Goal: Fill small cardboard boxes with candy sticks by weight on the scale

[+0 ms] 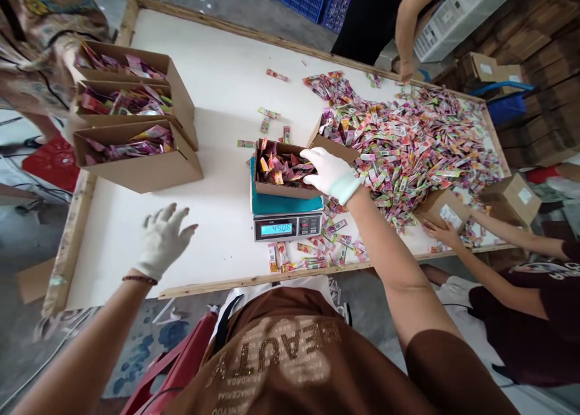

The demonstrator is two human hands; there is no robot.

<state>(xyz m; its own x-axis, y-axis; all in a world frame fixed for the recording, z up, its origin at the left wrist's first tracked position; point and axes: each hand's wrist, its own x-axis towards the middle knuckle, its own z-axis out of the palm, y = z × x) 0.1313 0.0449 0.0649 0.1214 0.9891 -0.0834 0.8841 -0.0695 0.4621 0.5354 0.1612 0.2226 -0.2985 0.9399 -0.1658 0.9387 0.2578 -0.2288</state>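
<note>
On the digital scale (286,227), with its teal plate and lit display, rests an open cardboard box (290,189) part-filled with small colourful sachets (278,168). My right hand (328,172), in a white glove, reaches over the right end of this box. Its thumb and fingers are apart, and I cannot tell whether they touch the contents. My left hand (164,238), gloved too with bare fingertips, hovers above the white table (212,234) left of the scale. Its fingers are spread and hold nothing. Behind my right hand another open box (333,148) lies tilted against the sachet pile.
Three filled boxes (149,164) stand at the table's left end. A wide heap of sachets (408,143) covers the right side. Co-workers' hands handle a box (441,211) at right; another person's hand (406,70) reaches in at the far edge. A wooden rim (267,280) borders the table.
</note>
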